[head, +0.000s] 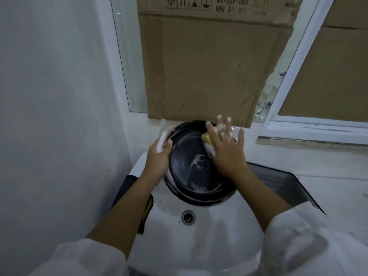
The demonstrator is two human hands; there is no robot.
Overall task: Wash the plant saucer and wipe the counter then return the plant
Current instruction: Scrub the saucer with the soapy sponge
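A round black plant saucer [191, 166] is held tilted over the white sink [169, 216], its inside streaked with soap foam. My left hand [159, 156] grips the saucer's left rim, with foam on the fingers. My right hand [227, 150] presses a yellow sponge [207, 138] against the saucer's upper right inside, fingers spread and straight, foam on the fingertips. The plant is not in view.
The sink's drain [188, 217] lies below the saucer. A white counter [318, 168] runs to the right, with a dark recessed basin [286, 182] in it. A brown cardboard sheet [209, 66] leans against the window behind. A white wall [59, 96] stands close on the left.
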